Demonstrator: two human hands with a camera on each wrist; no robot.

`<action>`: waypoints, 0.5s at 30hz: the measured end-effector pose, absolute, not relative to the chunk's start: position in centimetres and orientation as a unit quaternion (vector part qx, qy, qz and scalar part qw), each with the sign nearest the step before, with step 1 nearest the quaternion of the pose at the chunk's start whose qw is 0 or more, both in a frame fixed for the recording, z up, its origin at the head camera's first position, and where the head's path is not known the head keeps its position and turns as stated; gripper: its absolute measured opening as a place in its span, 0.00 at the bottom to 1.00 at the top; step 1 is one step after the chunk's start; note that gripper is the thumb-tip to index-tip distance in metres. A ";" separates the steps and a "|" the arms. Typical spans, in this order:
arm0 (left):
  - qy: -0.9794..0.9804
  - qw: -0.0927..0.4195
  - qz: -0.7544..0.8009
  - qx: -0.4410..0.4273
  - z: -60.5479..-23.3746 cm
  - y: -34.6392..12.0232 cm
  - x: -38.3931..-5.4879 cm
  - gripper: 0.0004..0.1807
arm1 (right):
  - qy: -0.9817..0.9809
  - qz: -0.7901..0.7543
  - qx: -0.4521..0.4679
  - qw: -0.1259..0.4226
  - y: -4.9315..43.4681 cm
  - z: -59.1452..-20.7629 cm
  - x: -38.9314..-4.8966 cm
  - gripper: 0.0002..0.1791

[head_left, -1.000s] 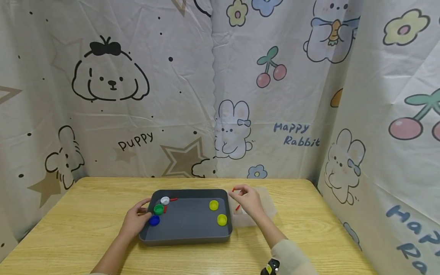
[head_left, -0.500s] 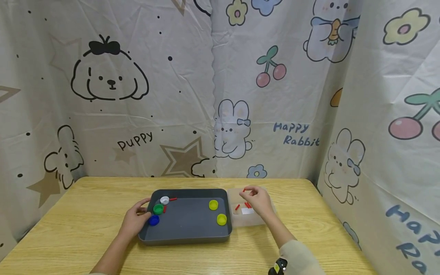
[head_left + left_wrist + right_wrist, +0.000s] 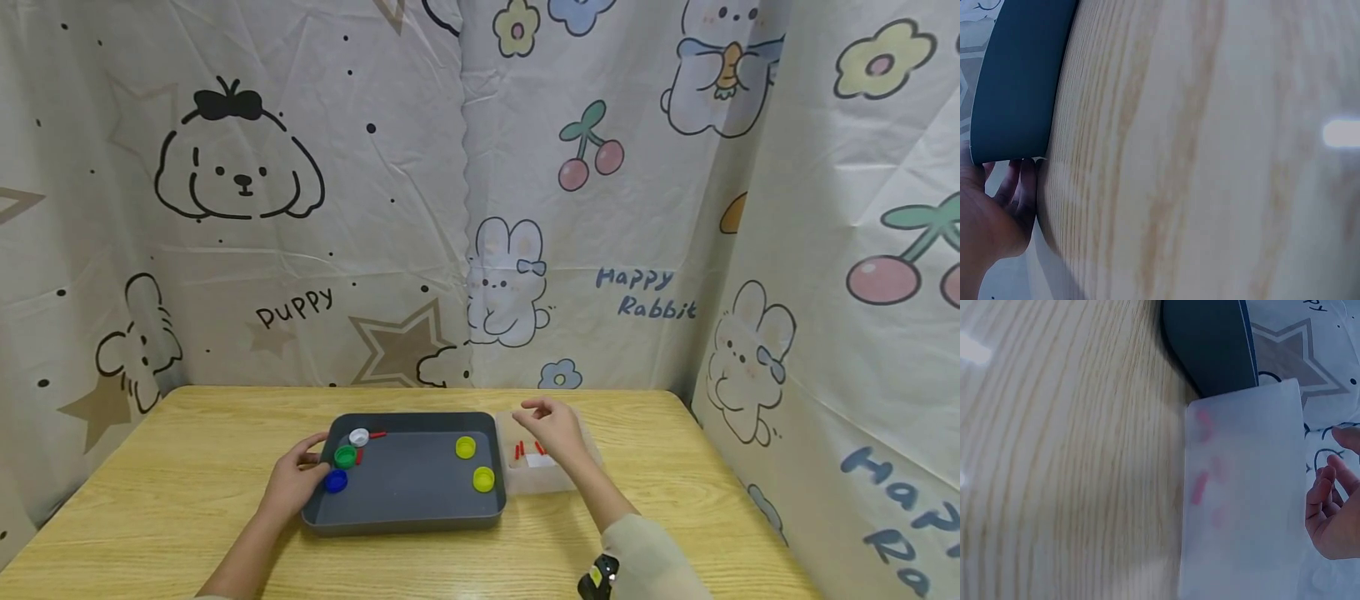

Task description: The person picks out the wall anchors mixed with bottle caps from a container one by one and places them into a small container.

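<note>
My left hand (image 3: 288,483) grips the left end of a dark grey tray (image 3: 412,492), thumb over the rim and fingers on the outer wall. In the left wrist view these fingers (image 3: 1022,181) show at the tray's end wall. A white cap (image 3: 359,437), a green cap (image 3: 346,457) and a blue cap (image 3: 336,481) line the tray's left side. Red sticks (image 3: 378,434) lie by the white and green ones. My right hand (image 3: 555,429) hovers over a translucent box (image 3: 540,483) with red sticks (image 3: 519,450) inside; its thumb and fingers are apart, holding nothing.
Two yellow caps, a farther one (image 3: 466,447) and a nearer one (image 3: 483,479), sit at the tray's right. The box stands against the tray's right end, with a white label (image 3: 540,460). A printed curtain (image 3: 405,208) hangs behind the wooden table (image 3: 225,417).
My right hand moved right with a red stick pinched, then came back slightly left and let it go; the red sticks in the box now lie differently. My left hand stays at the tray.
</note>
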State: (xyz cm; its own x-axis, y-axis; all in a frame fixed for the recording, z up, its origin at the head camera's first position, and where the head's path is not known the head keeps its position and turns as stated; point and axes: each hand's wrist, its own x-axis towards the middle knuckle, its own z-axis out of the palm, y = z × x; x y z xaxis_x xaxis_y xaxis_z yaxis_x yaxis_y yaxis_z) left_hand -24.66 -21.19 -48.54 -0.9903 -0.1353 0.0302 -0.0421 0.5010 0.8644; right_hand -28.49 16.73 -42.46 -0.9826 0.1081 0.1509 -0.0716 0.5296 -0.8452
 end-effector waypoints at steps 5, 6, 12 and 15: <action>-0.865 0.045 -0.497 0.052 -48.5 -21.3 -24.7 0.28 | -0.869 0.487 0.009 0.089 15.0 -42.0 -28.7 0.16; -0.865 0.044 -0.497 0.054 -48.5 -21.3 -24.7 0.28 | -0.869 0.486 0.015 0.087 14.6 -41.9 -28.7 0.16; -0.864 0.049 -0.497 0.057 -48.7 -21.3 -24.7 0.28 | -0.872 0.480 0.060 0.073 11.6 -41.4 -28.5 0.15; -0.864 0.050 -0.499 0.053 -48.7 -21.3 -24.7 0.28 | -0.874 0.474 0.090 0.051 10.0 -41.5 -28.2 0.15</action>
